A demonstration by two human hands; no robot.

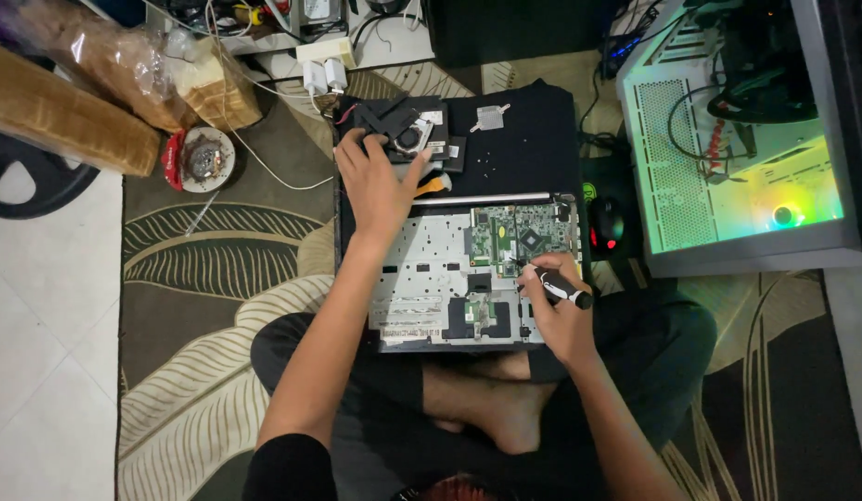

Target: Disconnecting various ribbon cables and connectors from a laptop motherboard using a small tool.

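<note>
A black-handled screwdriver (559,285) is gripped in the closed right hand (559,315), its tip set on the green circuit board (519,239) of the opened laptop (421,278). The left hand (375,186), fingers spread, is laid on the black cooling fan assembly (408,130) just beyond the laptop.

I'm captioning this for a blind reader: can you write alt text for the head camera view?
Seen from above, a person sitting cross-legged on a leaf-patterned rug works on an opened laptop. The right hand holds a black screwdriver at the green circuit board, and the left hand rests on a removed cooling fan. A lit computer case stands to the right.
</note>
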